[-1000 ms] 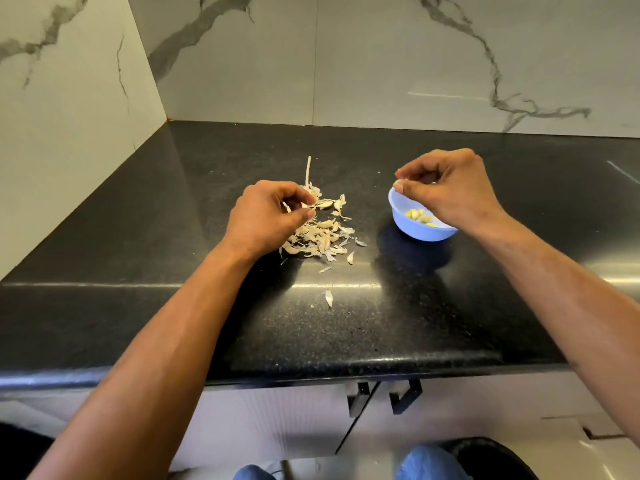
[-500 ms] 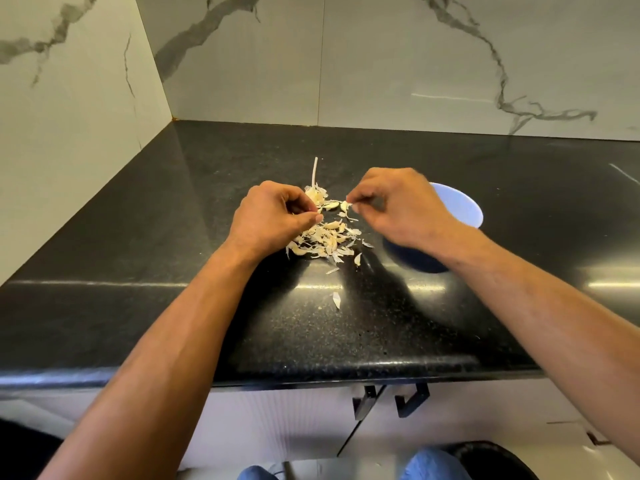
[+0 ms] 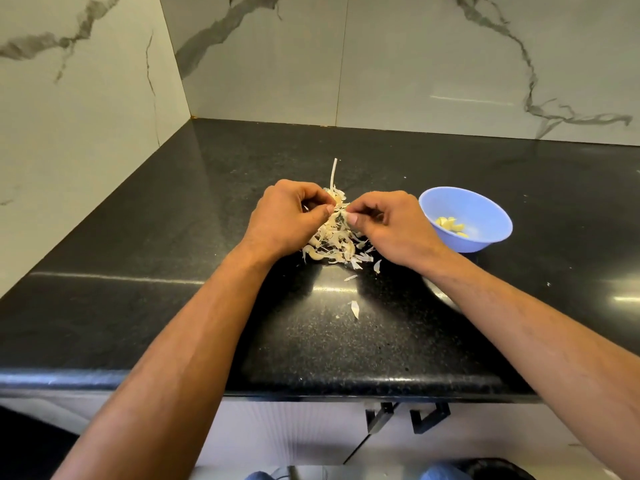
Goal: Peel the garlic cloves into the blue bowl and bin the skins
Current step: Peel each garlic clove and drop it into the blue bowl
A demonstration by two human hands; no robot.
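Papery garlic skin is what each grip is clamped on: the left hand [image 3: 282,216] and right hand [image 3: 391,225] pinch bits between thumb and fingertips above the skin pile [image 3: 334,245] on the black surface [image 3: 207,209]. Just right, the blue bowl [image 3: 485,209] holds peeled cloves [image 3: 452,226].

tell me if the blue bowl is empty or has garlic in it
Not empty: the blue bowl stands upright on the black counter with a few peeled yellowish cloves on its bottom, nowhere near full.

Black speckled countertop [image 3: 194,237] meets veined marble walls [image 3: 415,64].
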